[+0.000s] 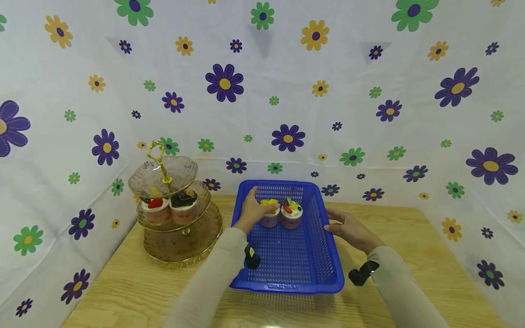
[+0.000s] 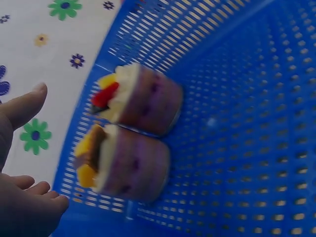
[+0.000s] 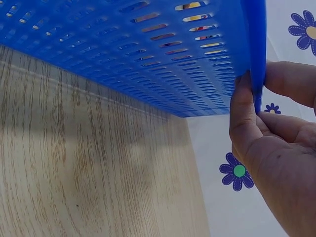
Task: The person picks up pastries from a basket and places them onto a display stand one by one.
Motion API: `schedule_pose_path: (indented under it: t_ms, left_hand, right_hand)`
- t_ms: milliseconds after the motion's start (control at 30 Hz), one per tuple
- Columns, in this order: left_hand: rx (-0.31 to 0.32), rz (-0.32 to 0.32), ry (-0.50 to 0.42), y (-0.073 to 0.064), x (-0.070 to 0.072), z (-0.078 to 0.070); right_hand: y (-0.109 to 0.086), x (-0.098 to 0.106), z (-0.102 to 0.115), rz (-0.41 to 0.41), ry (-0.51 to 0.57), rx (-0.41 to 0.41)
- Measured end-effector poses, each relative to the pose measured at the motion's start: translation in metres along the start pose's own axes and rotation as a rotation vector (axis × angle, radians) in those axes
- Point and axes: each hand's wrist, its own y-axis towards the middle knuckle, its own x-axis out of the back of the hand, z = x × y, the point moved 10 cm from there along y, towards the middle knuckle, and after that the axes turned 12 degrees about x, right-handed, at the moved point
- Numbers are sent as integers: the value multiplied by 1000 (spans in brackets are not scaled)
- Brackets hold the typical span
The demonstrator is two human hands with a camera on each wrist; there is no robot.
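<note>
A blue plastic basket [image 1: 283, 255] stands on the table, with two dessert cups near its far end. One is a mango-topped cup [image 2: 136, 165]; beside it is a cup with strawberry and cream [image 2: 150, 101]. Over the basket's left part my left hand [image 1: 254, 210] hovers, thumb and fingers spread. In the left wrist view, a gap separates this hand [image 2: 24, 197] from both cups. My right hand [image 1: 348, 228] pinches the basket's right rim between thumb and fingers, as the right wrist view shows that hand [image 3: 281, 143] close up.
A three-tier cake stand [image 1: 182, 246] with a gold handle stands on the left of the wooden table [image 1: 389, 282]. Its middle tier bears a strawberry-topped cup [image 1: 156, 212] and a dark-topped cup [image 1: 183, 207]. Behind hangs a white flowered cloth [image 1: 246, 127].
</note>
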Motion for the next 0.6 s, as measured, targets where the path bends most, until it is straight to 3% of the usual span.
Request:
schedule_pose_path:
  t_ms: [133,600]
  left_hand:
    - [41,8,-4,5,-7,15]
    - [187,-5,-27,7,-18,41]
  right_hand:
    - [-1,1,2,1,-18,1]
    - [-1,-1,2,0,0,4]
